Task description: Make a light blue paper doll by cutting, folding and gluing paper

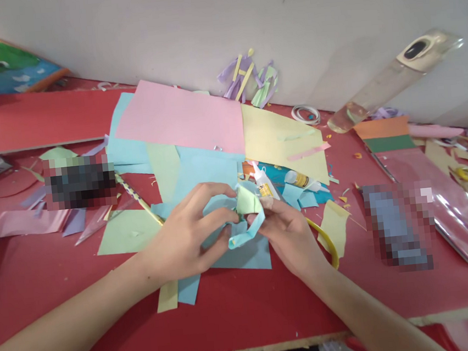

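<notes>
A small folded paper piece [248, 200], pale green on top with a light blue strip looped below it, is held up between both hands over the red table. My left hand [200, 228] curls its fingers against the piece's left side. From the right, my right hand [286, 228] pinches it between thumb and fingers, partly hiding that edge. Just behind the hands lies a white glue bottle [264, 182], with a second glue bottle [300, 180] to its right. Blue paper [242, 257] lies beneath the hands. A yellow ring-shaped handle [330, 243] shows beside my right wrist.
Pink paper [186, 114] and yellow paper [284, 137] lie behind. A clear water bottle [391, 86] leans against the wall at right. Two paper figures [245, 80] rest against the wall. A patterned pencil [139, 198] lies left; paper scraps and blurred dark objects flank the hands.
</notes>
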Demonstrator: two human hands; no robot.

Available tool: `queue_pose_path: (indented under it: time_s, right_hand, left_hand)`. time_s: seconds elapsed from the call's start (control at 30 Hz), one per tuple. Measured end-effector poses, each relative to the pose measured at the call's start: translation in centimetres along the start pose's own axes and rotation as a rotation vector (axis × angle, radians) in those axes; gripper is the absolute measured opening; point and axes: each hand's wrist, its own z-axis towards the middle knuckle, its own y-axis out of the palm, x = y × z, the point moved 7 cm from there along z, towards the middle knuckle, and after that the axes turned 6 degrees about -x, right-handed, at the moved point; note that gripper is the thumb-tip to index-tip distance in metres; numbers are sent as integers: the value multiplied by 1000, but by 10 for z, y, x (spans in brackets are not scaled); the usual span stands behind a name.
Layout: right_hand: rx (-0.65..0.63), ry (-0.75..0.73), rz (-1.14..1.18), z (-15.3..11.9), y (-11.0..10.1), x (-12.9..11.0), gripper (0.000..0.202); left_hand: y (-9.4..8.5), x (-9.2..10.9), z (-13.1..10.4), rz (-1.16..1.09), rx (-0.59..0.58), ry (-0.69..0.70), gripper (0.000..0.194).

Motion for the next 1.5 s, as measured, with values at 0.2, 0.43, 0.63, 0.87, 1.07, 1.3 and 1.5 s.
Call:
queue_pose_path:
  time_s: [0.2, 0.43, 0.63, 0.87, 1.07, 1.3, 1.5]
  right_hand:
    - [13, 12, 98, 0, -2, 4, 23]
    - [57, 48, 172, 2, -6, 5, 22]
    - [74, 123, 193, 2, -4, 4, 24]
    - [66, 145, 179, 1, -4, 4, 23]
    - [20, 109, 178, 2, -2, 5, 19]
    - [-7, 49, 90, 0, -3, 3, 18]
    - [-16, 5, 63, -1, -3, 2, 16]
  left_hand:
    - [5, -5, -1, -73, -31, -25, 24]
    - [6, -8, 1, -151, -30, -77, 20]
    - [6, -12, 3, -115, -2, -91, 7]
    - [10, -16, 4, -225, -39, -99, 7]
    - [8, -18, 6, -319, -56, -81, 7]
    - [7, -18, 6, -362, -28, -78, 8]
    - [7, -20, 4, -358, 9, -113, 7]
